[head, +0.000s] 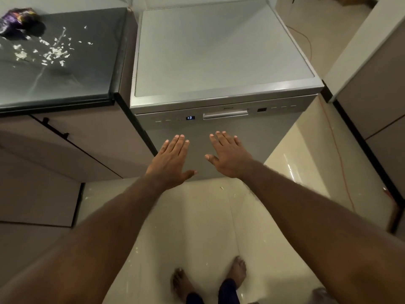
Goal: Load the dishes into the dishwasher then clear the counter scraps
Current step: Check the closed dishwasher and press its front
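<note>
Silver dishwasher (pixel 263 137) looks closed; I'd press evenly with left hand (pixel 172 160) and right hand (pixel 228 156), fingers straight, released, holding nothing.

In front of me the dishwasher (pixel 219 51) is plain silver-grey; its small display (pixel 190 117) has pale blue digits on black. The counter (pixel 87 73) on the left is dark grey, with white scraps (pixel 54 52) and, far left, a purple wrapper (pixel 17 20) with some orange. The floor (pixel 197 227) is cream, the cable (pixel 335 145) on the right orange.
</note>
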